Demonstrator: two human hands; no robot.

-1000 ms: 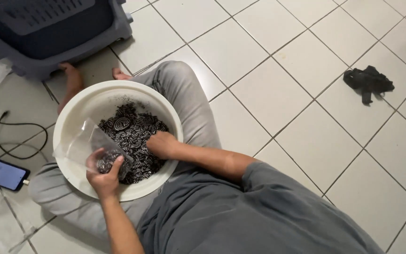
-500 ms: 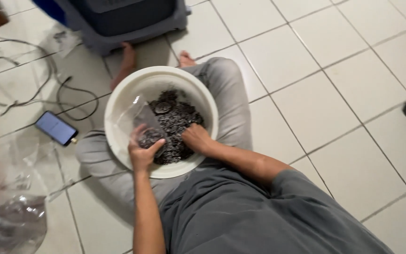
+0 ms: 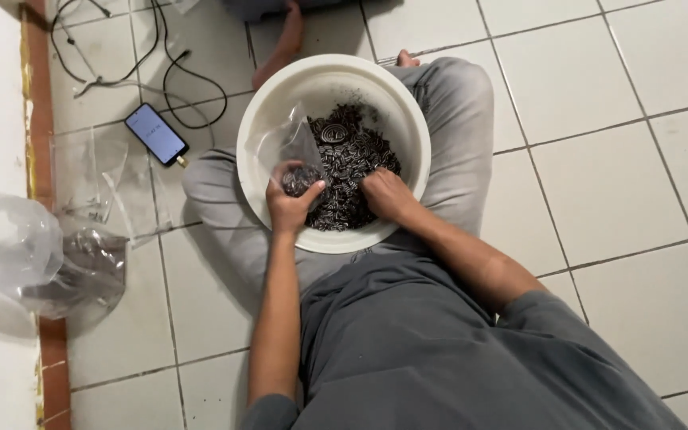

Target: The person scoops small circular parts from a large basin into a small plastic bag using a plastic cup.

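The person is sitting cross-legged on the tiled floor (image 3: 599, 199), with a white basin (image 3: 264, 119) resting in the lap; everything here is placed from that basin. Inside its near rim, the left hand (image 3: 290, 209) is gripping a small clear plastic bag (image 3: 284, 147), the fingers curled shut around its lower part, which is already holding a dark clump of pieces. Beside it, the right hand (image 3: 386, 195) is lying palm down on the heap of small dark metal pieces (image 3: 352, 159), fingers bent into it; whether it is holding any I cannot tell.

By my judgement the filling is only partly along: this bag is holding a little, while most of the heap is waiting in the basin.

Left of the basin, flat clear bags (image 3: 93, 179) are lying on the floor, and further left a large crumpled plastic bag (image 3: 33, 263) with dark contents is sitting by the wall. Beyond the basin's left side, a phone (image 3: 156, 134) with a lit screen is lying beside black cables (image 3: 153, 48).
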